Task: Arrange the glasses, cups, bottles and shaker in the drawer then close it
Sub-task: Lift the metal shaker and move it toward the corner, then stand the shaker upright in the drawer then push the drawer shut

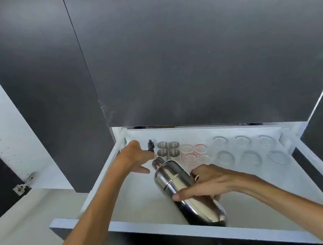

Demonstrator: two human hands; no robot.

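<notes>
Four small steel cups (168,149), clear glasses (246,149) and a dark bottle (150,144) line the white drawer's (126,227) back. My right hand (205,181) wraps the shiny, tilted steel cocktail shaker (181,188) above its floor. My left hand's (135,157) fingers spread by the cap.

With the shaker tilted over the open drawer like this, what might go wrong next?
1. The shaker is tilted in the right hand, its cap near the metal cups and red-marked glasses; swinging it upright might topple them.
2. The left hand is close to the small dark bottle and could knock it.
</notes>
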